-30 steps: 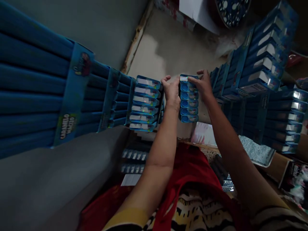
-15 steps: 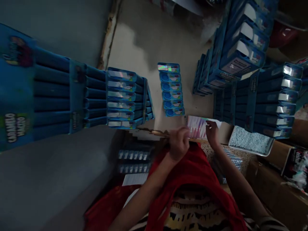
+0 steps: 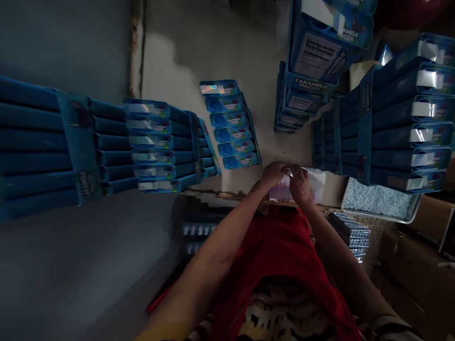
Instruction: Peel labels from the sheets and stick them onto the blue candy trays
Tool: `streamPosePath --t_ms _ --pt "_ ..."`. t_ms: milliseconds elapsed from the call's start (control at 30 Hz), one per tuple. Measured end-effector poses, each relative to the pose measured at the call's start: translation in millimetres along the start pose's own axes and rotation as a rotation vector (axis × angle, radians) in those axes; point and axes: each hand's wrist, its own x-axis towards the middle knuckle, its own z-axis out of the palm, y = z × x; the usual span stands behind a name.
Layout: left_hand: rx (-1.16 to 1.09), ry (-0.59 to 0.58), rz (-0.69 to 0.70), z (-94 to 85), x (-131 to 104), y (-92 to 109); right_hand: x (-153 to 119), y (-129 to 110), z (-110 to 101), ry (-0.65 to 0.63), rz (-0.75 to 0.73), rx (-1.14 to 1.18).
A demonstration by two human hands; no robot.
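My left hand (image 3: 274, 174) and my right hand (image 3: 300, 184) meet at the near edge of the table, fingertips close together. Both are closed in a pinch; a small pale bit shows between them, too small to name. Beneath lies a whitish sheet (image 3: 317, 182) with pink and purple strips, partly hidden by my hands. Just beyond my left hand is a row of blue candy boxes (image 3: 232, 135) marked "Caramelo Macizo", their ends facing up. The top box carries a shiny strip; the others show bare blue ovals.
Banded stacks of blue boxes stand on the left (image 3: 149, 144) and right (image 3: 391, 123), with a taller stack (image 3: 313, 61) at the back right. A metal tray (image 3: 382, 201) of pale blue pellets sits right of the sheet. Cardboard boxes (image 3: 408, 265) are at lower right.
My hands were apart, the left one blurred; now they have come together over the sheet. The view has shifted, so the box stacks appear farther left and closer.
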Motion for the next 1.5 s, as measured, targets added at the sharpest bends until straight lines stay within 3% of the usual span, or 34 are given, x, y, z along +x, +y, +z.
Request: streamPosePath --t_ms 200,333,433,533,600,667,767,833,967,1100,1300,1500 --pt "-0.107 -0.032 -0.035 1.6 5.1 -9.8 -26.6 8.3 3.7 -0.015 -0.084 -0.022" --pt "-0.020 0.063 -0.008 0.1 6.5 -5.4 -51.7 5.5 -19.3 -0.025 -0.033 -0.020" --pt "-0.015 0.143 0.050 2.0 -1.2 0.6 -70.2 -5.3 -48.1 0.046 0.086 0.016" --pt "-0.103 0.335 0.152 5.4 -23.7 4.9 -82.0 -19.1 -81.9 0.086 0.245 0.327" --pt "-0.288 0.430 0.154 6.6 -46.7 7.9 -84.2 -28.9 -103.9 0.025 0.339 0.651" --pt "-0.598 0.389 0.098 5.4 -72.8 12.6 -82.4 -39.4 -123.1 -0.050 0.401 0.896" --pt "-1.091 0.120 0.032 -4.4 -109.4 22.3 -74.8 -55.8 -144.3 -0.113 0.423 1.006" --pt "-1.276 0.042 0.038 -15.9 -128.6 28.7 -68.3 -66.2 -153.0 -0.133 0.418 0.998" --pt "-1.353 0.252 0.084 -41.3 -150.6 35.4 -53.7 -84.0 -161.1 -0.176 0.384 0.949" --pt "-1.303 0.468 0.029 -60.5 -154.5 33.0 -36.0 -98.5 -163.1 -0.199 0.317 0.917" --pt "-1.276 0.667 0.070 -92.0 -150.5 22.0 3.2 -122.5 -169.3 -0.259 0.193 0.822" --pt "-1.229 0.928 0.067 -134.9 -125.1 15.5 74.5 -162.7 -184.2 -0.199 -0.010 0.695"
